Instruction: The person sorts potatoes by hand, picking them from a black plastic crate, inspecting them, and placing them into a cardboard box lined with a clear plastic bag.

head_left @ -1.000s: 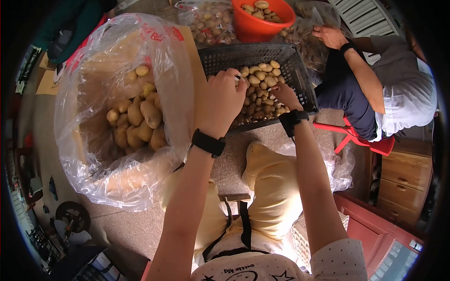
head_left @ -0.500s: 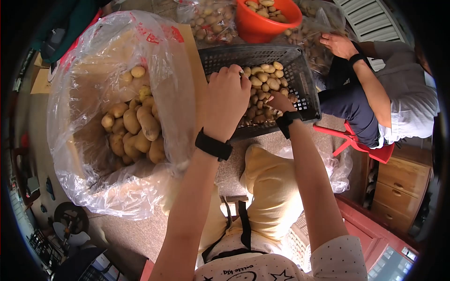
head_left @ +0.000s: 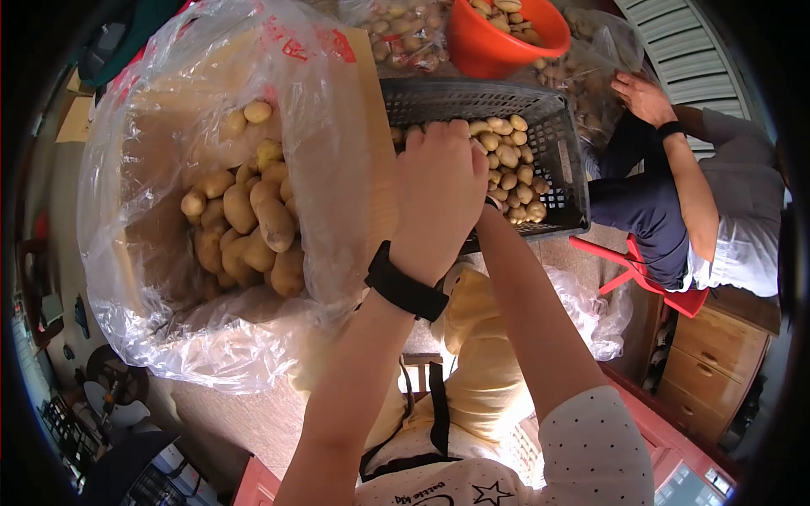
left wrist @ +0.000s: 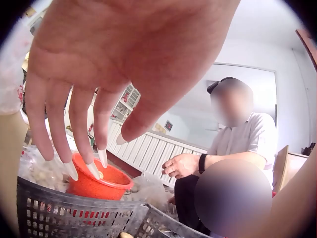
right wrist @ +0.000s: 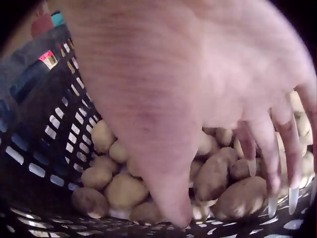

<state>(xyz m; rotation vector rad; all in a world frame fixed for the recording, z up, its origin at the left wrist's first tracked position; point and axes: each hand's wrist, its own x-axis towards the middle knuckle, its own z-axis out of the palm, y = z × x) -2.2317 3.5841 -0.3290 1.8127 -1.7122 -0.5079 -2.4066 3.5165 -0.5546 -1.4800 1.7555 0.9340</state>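
Moved since a second ago: left hand (head_left: 439, 190) has drifted right across the crate's near side and now covers the right hand, which then lay in plain sight on the potatoes.
Left hand: fingers extended and spread, holding nothing; it hangs above the dark plastic crate (head_left: 564, 135).
Right hand: palm (right wrist: 198, 84) open, fingers reaching down to the small potatoes (right wrist: 218, 173); whether the tips touch them I cannot tell.
Potatoes: small ones heaped in the crate's right part (head_left: 510, 164); larger ones (head_left: 253, 219) in the clear plastic bag (head_left: 169, 312) just left of the crate.
Head view only: the right hand itself is hidden here, only its forearm showing.
Left wrist view only: orange bucket (left wrist: 101, 183) beyond the crate's wall, and a seated person's hand (left wrist: 181, 165).
Right wrist view only: potatoes close against the crate's mesh wall.
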